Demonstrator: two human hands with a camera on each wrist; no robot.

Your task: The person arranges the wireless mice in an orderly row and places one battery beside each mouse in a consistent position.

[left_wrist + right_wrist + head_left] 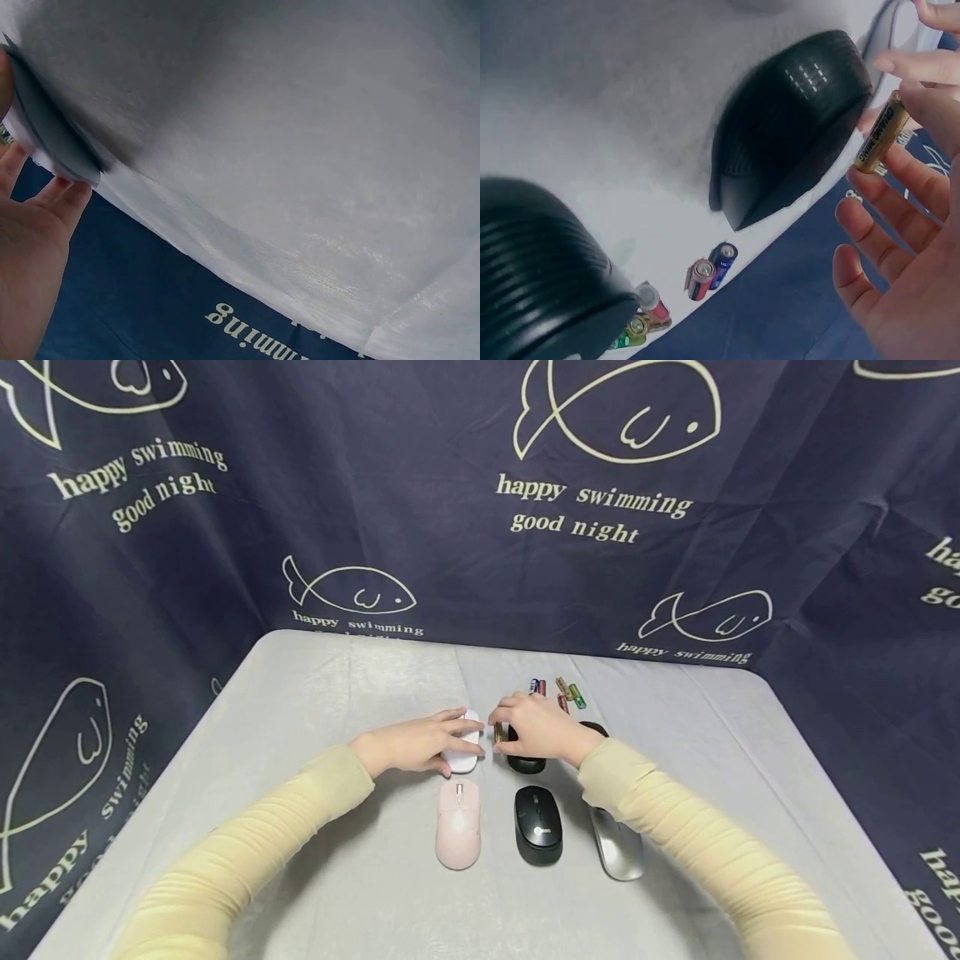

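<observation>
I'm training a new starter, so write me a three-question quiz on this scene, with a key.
1. What does the right hand pinch?
2. True or false: the left hand holds the silver computer mouse.
3. Fill in: in the head view, just below the white computer mouse lies the ____.

Key:
1. A gold cylindrical battery.
2. False; it holds the white one.
3. Pink computer mouse.
</observation>
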